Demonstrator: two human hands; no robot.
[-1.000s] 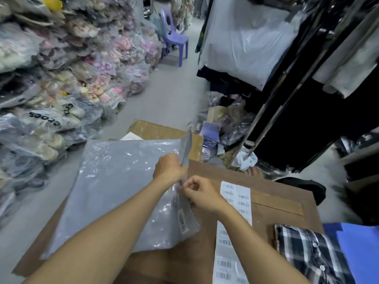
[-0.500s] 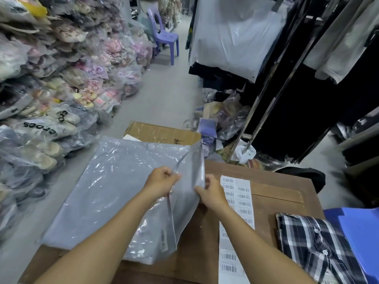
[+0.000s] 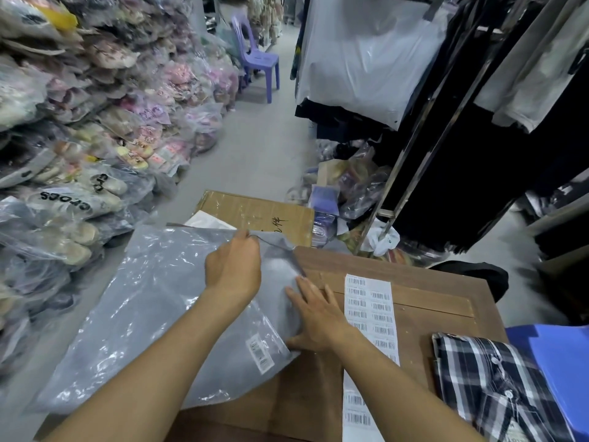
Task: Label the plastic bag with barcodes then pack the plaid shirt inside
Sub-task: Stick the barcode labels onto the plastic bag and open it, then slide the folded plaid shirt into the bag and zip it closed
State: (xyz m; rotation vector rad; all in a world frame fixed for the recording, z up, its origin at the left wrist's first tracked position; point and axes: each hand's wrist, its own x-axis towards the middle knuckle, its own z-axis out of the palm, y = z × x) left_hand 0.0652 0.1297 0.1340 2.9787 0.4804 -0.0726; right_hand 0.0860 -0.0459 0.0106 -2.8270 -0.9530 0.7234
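Observation:
A clear plastic bag (image 3: 143, 307) lies flat on the wooden table (image 3: 414, 291), overhanging its left side. A small barcode sticker (image 3: 260, 353) is stuck near the bag's near right corner. My left hand (image 3: 234, 269) pinches the bag's far right edge. My right hand (image 3: 315, 314) lies flat on the bag's right edge, fingers spread. A long white sheet of barcode labels (image 3: 371, 317) runs down the table just right of that hand. The folded plaid shirt (image 3: 490, 384) sits at the table's near right corner.
A cardboard box (image 3: 258, 215) stands beyond the bag. Heaps of bagged shoes (image 3: 79, 138) line the left. A clothes rack (image 3: 446, 122) with dark garments stands right. A purple chair (image 3: 258, 59) is down the aisle. A blue object (image 3: 561, 371) lies beside the shirt.
The bag's right edge, held up between both hands before, now lies flat on the table. My right hand has opened and pressed down; my left has moved to the far edge.

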